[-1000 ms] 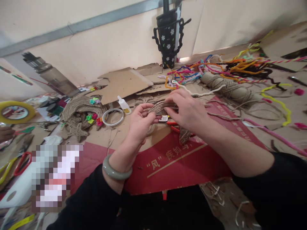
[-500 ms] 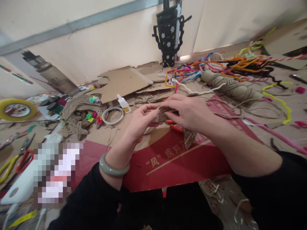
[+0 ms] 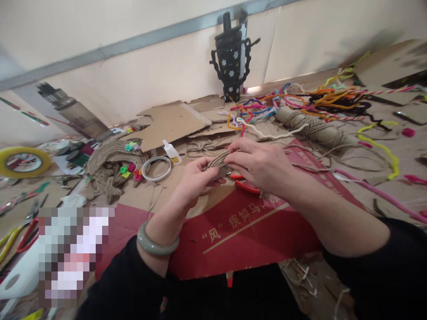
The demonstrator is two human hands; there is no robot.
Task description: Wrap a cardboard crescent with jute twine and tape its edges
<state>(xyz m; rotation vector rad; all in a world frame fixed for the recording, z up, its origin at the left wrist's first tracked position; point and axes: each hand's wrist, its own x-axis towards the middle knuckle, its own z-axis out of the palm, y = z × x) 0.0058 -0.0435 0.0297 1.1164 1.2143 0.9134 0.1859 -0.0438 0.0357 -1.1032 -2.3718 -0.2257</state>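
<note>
Leftmost, well left of the red sheet (image 3: 240,235): yellow tape roll (image 3: 22,161); white tape ring (image 3: 156,168) and small glue bottle (image 3: 172,151), label unreadable. Above the sheet's far edge: left hand (image 3: 193,180) and right hand (image 3: 260,164), both pinched closed on a jute-wound piece (image 3: 218,162). Sheet printed "风". Beyond it: black flowered cup (image 3: 233,58), contents hidden; pipe cleaners (image 3: 300,100).

A flat counter (image 3: 383,178) covered in brown cardboard carries a red printed cardboard sheet (image 3: 247,235) at lower centre. Left of centre lie a white tape ring (image 3: 156,168), a small white glue bottle (image 3: 172,152) and a twine-wrapped arch with bright pompoms (image 3: 115,162) — upper right, a tangle of coloured pipe cleaners (image 3: 300,100) beside a twine-wound cardboard tube (image 3: 313,126). A yellow tape roll (image 3: 23,162) sits far left.
</note>
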